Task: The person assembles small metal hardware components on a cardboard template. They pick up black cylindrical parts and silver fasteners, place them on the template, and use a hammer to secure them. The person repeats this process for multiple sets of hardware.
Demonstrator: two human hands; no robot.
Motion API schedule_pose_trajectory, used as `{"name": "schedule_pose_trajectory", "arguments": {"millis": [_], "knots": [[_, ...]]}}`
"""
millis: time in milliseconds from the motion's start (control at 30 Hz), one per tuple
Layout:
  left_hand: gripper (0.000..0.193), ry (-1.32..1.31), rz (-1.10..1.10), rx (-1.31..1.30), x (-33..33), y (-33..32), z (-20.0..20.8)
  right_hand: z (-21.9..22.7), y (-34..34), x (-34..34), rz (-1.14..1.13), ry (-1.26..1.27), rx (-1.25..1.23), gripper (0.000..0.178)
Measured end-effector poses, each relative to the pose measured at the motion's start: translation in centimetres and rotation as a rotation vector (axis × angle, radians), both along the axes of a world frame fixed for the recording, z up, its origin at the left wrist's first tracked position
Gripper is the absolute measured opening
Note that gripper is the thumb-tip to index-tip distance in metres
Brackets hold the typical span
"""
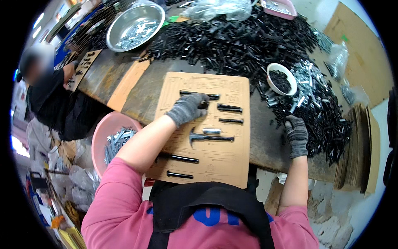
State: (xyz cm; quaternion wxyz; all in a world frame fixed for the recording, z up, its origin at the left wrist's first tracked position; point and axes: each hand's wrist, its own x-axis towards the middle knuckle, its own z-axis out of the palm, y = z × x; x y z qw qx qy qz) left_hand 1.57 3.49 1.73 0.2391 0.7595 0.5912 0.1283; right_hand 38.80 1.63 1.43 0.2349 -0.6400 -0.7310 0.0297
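A brown printed cardboard sheet [224,166] lies on the table before me, with several black metal parts on it. My left hand [187,109], in a grey glove, is over its upper part. Its fingers are curled with something small and dark at their tips, just below a long black rod [212,96]. To the right lie a thick black bolt-like part [229,108], a thinner black one [231,121], a silver cylinder [211,131] and a pick-shaped black piece [215,137]. My right hand [297,136], also gloved, has bent fingers at the edge of a black parts pile [321,135]; what they hold is hidden.
A white bowl of black pieces [270,87] stands among silver bolts [306,79]. Behind are a large black heap [232,41], a metal basin [112,43] and a pink tray [286,16]. At left are a pink tub [96,145] and another person [49,91] working.
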Motion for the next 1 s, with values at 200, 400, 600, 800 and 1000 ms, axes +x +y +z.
{"name": "schedule_pose_trajectory", "arguments": {"millis": [200,400,600,800,1000], "knots": [[0.032,-0.037,0.007,0.105,4.0,-0.9,2.4,-2.1,0.5,4.6,-0.338,-0.349,-0.141,0.027],[0.029,-0.068,-0.267,0.111,11.7,-0.1,2.5,-1.3,1.8,0.2,-0.323,-0.33,-0.372,0.036],[0.031,0.046,-0.44,0.085,17.5,2.2,-0.8,-1.2,-0.4,-1.0,-0.062,-0.296,-0.464,0.038],[0.032,0.206,-0.48,0.083,21.9,3.2,-0.7,-0.9,-1.1,-0.7,-0.064,-0.211,-0.441,0.029],[0.03,0.268,-0.497,0.03,23.7,4.6,-2.5,-3.1,-0.7,0.2,0.055,-0.226,-0.323,0.021]]}}
